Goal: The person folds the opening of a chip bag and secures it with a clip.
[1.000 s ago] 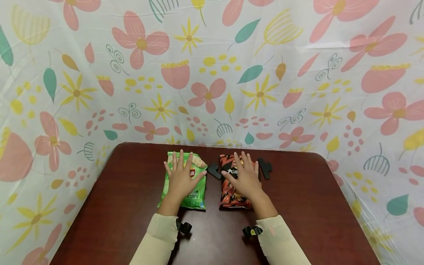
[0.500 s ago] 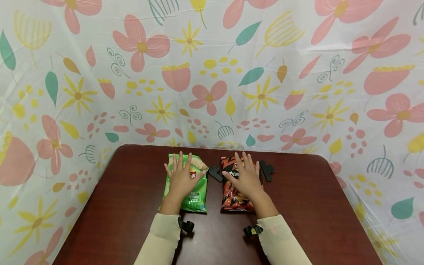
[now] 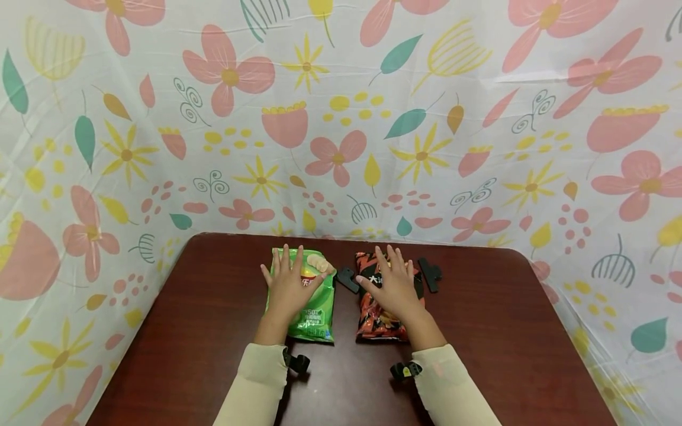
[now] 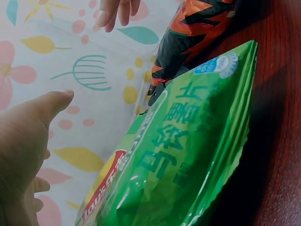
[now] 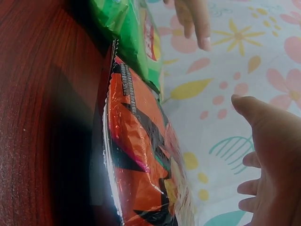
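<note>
A green chip bag [image 3: 314,307] lies flat on the dark table, and my left hand [image 3: 289,290] hovers above it with spread fingers. Beside it lies a red and black chip bag [image 3: 375,316], under my right hand [image 3: 393,290], whose fingers are likewise stretched out. Both wrist views show a gap between each hand and its bag. A black clip [image 3: 348,279] sits between the two bags. Another black clip [image 3: 429,274] lies just right of the red and black bag. My hands cover part of each bag's front.
The reddish-brown table [image 3: 202,331] has rounded far corners. A white curtain [image 3: 341,77] with flower and leaf prints hangs behind it and along both sides. A black strap [image 3: 297,363] is on my left wrist and another strap [image 3: 406,371] on my right.
My left hand has shifted slightly to the left, baring more of the green bag's print. The right hand stays nearly in place. The head view has tilted slightly up.
</note>
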`<state>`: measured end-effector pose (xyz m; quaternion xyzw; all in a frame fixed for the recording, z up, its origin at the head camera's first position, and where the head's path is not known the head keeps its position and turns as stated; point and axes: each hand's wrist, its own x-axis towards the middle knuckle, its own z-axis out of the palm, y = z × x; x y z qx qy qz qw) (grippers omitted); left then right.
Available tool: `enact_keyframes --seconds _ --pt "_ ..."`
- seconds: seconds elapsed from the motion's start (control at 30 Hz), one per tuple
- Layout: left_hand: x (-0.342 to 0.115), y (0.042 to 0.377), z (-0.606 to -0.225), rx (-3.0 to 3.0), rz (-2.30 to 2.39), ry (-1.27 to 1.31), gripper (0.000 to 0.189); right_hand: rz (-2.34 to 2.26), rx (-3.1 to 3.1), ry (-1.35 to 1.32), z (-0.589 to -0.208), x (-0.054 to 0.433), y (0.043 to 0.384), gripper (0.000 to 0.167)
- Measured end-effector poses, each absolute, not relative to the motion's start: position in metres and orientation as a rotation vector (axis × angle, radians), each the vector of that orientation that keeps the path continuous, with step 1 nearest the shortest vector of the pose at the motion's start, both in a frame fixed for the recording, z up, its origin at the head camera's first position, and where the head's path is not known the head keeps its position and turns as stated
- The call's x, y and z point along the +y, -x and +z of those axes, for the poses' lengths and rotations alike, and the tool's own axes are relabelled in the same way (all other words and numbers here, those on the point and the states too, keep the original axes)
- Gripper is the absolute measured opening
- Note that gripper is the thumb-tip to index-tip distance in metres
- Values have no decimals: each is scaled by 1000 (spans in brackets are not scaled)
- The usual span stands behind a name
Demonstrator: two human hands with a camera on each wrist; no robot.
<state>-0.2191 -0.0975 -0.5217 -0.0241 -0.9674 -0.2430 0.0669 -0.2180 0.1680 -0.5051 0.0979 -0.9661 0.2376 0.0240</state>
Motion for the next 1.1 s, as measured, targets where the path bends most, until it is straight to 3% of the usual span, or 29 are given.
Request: enact_keyframes --seconds 1.1 --pt "-116 200 -534 -2884 -978 -72 93 1026 -3021 -377 -510 156 203 86"
